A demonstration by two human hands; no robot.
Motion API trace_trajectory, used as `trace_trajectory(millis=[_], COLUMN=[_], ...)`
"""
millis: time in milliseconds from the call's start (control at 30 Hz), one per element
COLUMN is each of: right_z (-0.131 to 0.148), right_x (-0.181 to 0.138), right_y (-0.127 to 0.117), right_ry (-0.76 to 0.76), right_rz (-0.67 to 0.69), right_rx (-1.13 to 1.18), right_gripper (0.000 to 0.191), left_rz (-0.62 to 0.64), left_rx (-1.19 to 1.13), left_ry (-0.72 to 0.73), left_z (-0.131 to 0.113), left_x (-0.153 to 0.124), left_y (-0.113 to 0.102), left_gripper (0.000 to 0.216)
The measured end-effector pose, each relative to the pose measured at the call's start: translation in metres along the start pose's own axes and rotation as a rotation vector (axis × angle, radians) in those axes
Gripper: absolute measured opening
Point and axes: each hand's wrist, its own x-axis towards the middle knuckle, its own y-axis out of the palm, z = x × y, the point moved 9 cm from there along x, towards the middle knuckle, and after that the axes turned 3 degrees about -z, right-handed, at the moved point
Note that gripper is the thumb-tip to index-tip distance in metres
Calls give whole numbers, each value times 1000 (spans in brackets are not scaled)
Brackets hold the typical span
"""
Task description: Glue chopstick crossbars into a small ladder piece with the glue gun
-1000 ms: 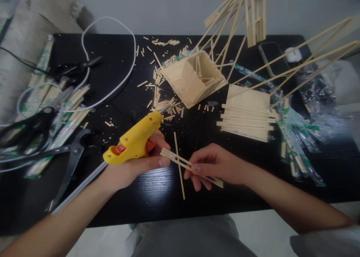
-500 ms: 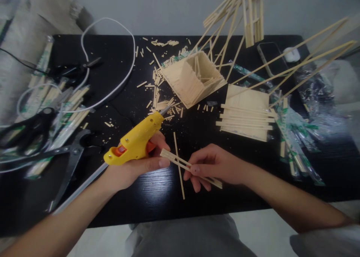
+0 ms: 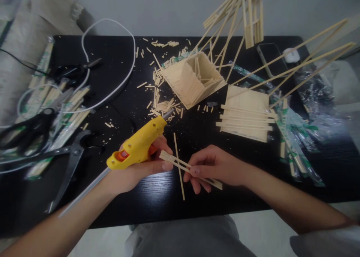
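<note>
My left hand (image 3: pixel 140 171) is closed round a yellow glue gun (image 3: pixel 139 144), its nozzle pointing up and to the right; the thumb tip also touches the end of a pair of chopsticks (image 3: pixel 180 164). My right hand (image 3: pixel 215 166) pinches that same pair of joined wooden sticks near its middle, holding it low over the black table (image 3: pixel 118 73). A single loose stick (image 3: pixel 178 163) lies on the table under the pair, running front to back.
A wooden stick box (image 3: pixel 194 79) and a flat stick panel (image 3: pixel 247 112) lie beyond my hands. Long stick frames (image 3: pixel 295 62) rise at the back right. Scissors (image 3: pixel 30 127), pliers (image 3: pixel 70 159), a white cable (image 3: pixel 112 92) and wrapped chopsticks (image 3: pixel 295 141) crowd the sides. A phone (image 3: pixel 271 58) lies far right.
The glue gun has shifted slightly right and down, closer to the stick pair. My right hand has barely moved.
</note>
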Motion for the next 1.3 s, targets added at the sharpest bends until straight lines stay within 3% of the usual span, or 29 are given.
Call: trace_trajectory(millis=[1300], right_z=[-1], right_x=[0], right_y=[1], right_ry=[7], right_rz=[9], right_rx=[-5], right_gripper=[34], left_rz=[-6], left_rx=[62], left_ry=[-6], left_z=[-1], left_x=[1], left_y=[0], left_gripper=[22])
